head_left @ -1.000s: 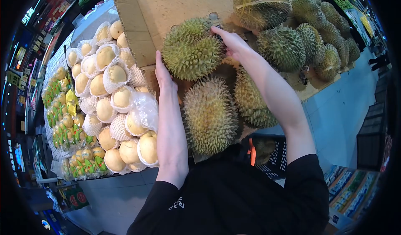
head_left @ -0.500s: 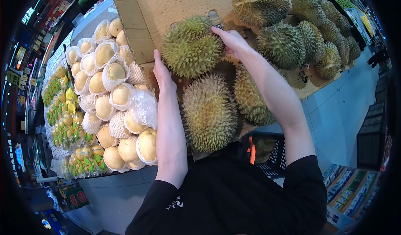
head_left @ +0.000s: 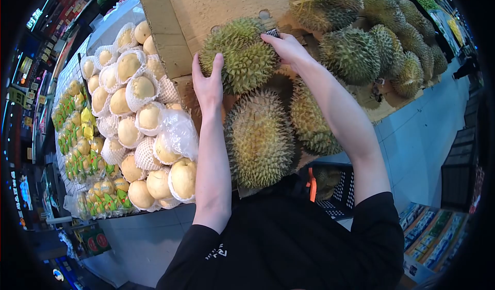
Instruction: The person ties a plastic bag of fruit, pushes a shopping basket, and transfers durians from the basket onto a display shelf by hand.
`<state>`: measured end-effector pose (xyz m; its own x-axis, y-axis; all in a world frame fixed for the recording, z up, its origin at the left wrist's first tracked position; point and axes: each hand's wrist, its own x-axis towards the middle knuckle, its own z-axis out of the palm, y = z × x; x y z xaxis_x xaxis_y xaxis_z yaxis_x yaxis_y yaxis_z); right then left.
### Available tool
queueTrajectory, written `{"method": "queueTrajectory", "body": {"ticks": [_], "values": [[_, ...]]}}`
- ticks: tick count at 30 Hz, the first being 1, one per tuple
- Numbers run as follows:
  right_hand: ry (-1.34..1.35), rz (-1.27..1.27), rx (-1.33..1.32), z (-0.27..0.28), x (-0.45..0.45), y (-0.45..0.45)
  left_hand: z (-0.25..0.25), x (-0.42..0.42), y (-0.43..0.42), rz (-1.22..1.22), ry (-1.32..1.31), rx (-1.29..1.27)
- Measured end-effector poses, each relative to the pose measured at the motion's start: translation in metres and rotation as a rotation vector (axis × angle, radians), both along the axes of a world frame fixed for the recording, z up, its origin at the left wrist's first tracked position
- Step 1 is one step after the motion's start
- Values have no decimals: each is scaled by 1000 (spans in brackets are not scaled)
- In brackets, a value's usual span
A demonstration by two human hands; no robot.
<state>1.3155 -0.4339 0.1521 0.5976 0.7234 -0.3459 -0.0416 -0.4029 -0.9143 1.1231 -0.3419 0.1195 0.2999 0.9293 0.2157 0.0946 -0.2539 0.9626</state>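
A green, spiky durian (head_left: 242, 58) sits in the cardboard box in front of me. My right hand (head_left: 287, 48) is closed at its right side, thumb and fingers around what looks like the stem, where a small black-and-white tag (head_left: 272, 33) shows. My left hand (head_left: 208, 81) is at the durian's lower left, thumb and fingers apart; I cannot tell how firmly it touches the spikes. Just below lies a larger, browner durian (head_left: 259, 140). Another durian (head_left: 312, 117) is partly hidden behind my right forearm.
Net-wrapped round yellow fruit (head_left: 142, 89) is piled left of the cardboard wall (head_left: 165, 32). Several durians (head_left: 350, 55) stand at the right. Bagged fruit (head_left: 82, 145) lies further left. A dark basket with an orange handle (head_left: 312, 185) is below, near my body.
My left hand has turned and moved slightly right, its thumb now apart and in front of the durian's left side. My right hand stays at the stem; the durian has tilted slightly.
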Motion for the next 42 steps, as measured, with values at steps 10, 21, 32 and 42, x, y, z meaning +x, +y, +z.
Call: {"method": "queueTrajectory", "body": {"ticks": [10, 21, 32, 42], "values": [[0, 1, -8, -5, 7, 2, 5, -2, -1, -30, 38, 0], [-392, 9, 46, 11, 6, -24, 28, -9, -24, 43, -179, 91], [-517, -296, 851, 37, -86, -183, 58, -33, -99, -40, -354, 244], [-300, -915, 103, -181, -237, -337, 26, -122, -181, -697, -464, 294]]}}
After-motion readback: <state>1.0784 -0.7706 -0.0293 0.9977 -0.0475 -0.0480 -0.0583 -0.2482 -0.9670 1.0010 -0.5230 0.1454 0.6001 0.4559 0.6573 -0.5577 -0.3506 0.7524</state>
